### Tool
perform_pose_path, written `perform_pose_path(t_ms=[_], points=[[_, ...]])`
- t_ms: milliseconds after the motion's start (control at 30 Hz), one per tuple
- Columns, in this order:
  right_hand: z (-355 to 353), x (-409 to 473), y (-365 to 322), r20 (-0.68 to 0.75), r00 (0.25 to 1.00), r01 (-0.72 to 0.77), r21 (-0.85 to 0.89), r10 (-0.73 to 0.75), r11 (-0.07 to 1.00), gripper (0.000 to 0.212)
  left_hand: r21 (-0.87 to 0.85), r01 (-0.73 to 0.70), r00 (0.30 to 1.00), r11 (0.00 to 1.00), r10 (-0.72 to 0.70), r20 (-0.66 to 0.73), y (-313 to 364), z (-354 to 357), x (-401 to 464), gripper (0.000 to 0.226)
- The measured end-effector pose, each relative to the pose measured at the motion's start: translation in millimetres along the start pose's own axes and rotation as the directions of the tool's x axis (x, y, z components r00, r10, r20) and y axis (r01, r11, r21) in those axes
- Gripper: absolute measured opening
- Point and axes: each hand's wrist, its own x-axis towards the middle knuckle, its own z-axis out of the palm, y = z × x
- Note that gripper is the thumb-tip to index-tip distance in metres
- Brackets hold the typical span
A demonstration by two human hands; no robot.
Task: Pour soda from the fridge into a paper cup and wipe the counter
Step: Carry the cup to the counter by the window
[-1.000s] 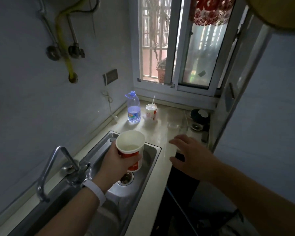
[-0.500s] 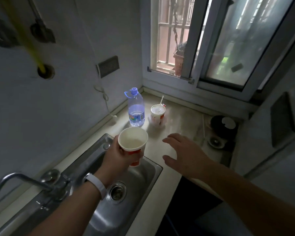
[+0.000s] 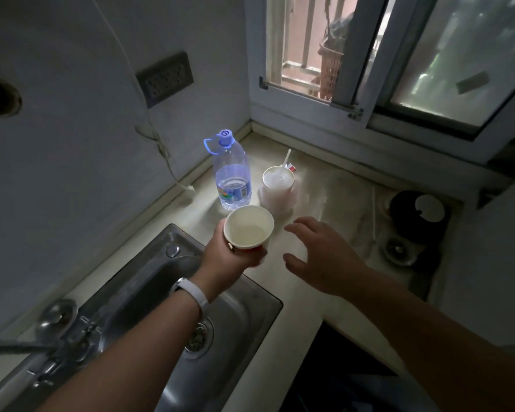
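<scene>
My left hand (image 3: 229, 257) grips a white and red paper cup (image 3: 248, 227) upright, just past the far corner of the steel sink (image 3: 173, 295). A little pale liquid lies in the cup's bottom. My right hand (image 3: 321, 257) hovers open over the pale counter (image 3: 333, 188), fingers spread, a short way right of the cup and touching nothing. A clear plastic bottle (image 3: 232, 173) with a blue cap stands behind the cup. No cloth is in view.
A second lidded cup (image 3: 277, 185) with a straw stands right of the bottle. A dark round object (image 3: 418, 215) and a metal drain ring (image 3: 397, 251) sit at the counter's right end. The tap (image 3: 57, 331) is at lower left, the window behind.
My left hand has carried the cup forward from above the sink basin to the counter edge near the bottle. My right hand moved forward with it, and the view tilted down.
</scene>
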Motion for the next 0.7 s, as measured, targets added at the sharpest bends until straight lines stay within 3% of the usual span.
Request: perform_pose_path(t_ms=[233, 400, 700], points=[[20, 31, 20, 0.009, 0.999, -0.043, 0.043, 0.043, 0.998, 0.060, 0.093, 0.050, 0.998, 0.994, -0.053, 0.030, -28, 13, 49, 0.078], [38, 50, 35, 0.030, 0.999, -0.032, 0.010, 0.032, 0.999, 0.059, 0.195, -0.008, 1.000, 0.981, 0.009, -0.006, -46, 22, 78, 0.077], [71, 90, 49, 0.040, 0.999, -0.014, 0.034, 0.012, 0.999, 0.058, 0.184, 0.003, 0.998, 0.983, 0.009, -0.061, -76, 32, 115, 0.082]])
